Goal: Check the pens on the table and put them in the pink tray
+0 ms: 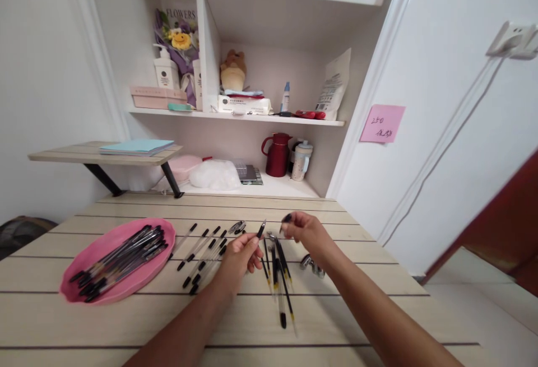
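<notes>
My left hand (244,255) is closed around a pen (261,228), its bare metal tip pointing up and away from me. Just to the right, my right hand (309,232) pinches a small black pen cap (287,218), apart from the pen's tip. Between and below my hands lie several black ink refills (282,260) with yellowish ends, and a clear pen barrel with a black end (282,319). Left of my left hand, several clear pens with black caps (204,260) lie slantwise. Small shiny metal parts (311,264) rest under my right wrist, others (237,227) beyond the pens.
A pink oval tray (67,286) full of pens stands on the slatted table at left. A raised side shelf (63,153) holds blue paper (137,147). At the back are a plastic bag (215,175), a red jug (277,155) and a cup (301,161).
</notes>
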### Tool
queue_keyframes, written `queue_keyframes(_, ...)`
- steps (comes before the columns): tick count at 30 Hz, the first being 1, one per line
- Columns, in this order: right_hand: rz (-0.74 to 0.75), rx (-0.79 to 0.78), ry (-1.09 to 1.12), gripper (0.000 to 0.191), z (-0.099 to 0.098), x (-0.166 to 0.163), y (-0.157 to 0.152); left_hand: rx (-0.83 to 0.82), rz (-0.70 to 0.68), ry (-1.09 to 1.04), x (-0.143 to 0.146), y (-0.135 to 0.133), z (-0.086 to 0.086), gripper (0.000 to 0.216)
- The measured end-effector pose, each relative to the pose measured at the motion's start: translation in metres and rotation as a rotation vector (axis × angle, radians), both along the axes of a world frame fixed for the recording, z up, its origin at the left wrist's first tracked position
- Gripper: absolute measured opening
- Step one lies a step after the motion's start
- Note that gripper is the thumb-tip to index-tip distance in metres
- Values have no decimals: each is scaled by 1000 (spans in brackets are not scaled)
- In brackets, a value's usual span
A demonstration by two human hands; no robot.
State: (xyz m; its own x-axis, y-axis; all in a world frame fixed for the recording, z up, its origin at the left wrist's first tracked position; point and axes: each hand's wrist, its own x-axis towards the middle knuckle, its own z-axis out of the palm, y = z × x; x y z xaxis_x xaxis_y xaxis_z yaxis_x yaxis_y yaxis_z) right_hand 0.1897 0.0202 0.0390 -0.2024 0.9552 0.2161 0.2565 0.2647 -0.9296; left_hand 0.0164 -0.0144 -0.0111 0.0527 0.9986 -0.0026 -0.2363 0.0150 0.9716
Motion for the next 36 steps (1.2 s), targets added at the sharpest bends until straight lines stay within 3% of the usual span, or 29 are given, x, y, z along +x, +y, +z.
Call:
queue_keyframes(2,-27,2,262,19,10,-11,8,-4,8,0,0,0,0,37)
queue_keyframes(5,-12,2,387,25,15,-26,15,3,19,7,-2,2,-1,36)
queue_keyframes(14,113,-75,322,25,1,-43,14,-3,6,41,-6,5,-2,34)
queue_keyframes(19,196,-116,348,24,-5,-50,8,14,-26,7,-8,4,-2,22)
queue_keyframes(29,132,-75,302,26,-17,-54,6,29,23,51,-6,0,6,16)
queue_keyframes(36,98,-65,280,23,-21,-56,6,123,170,171,-3,0,4,21)
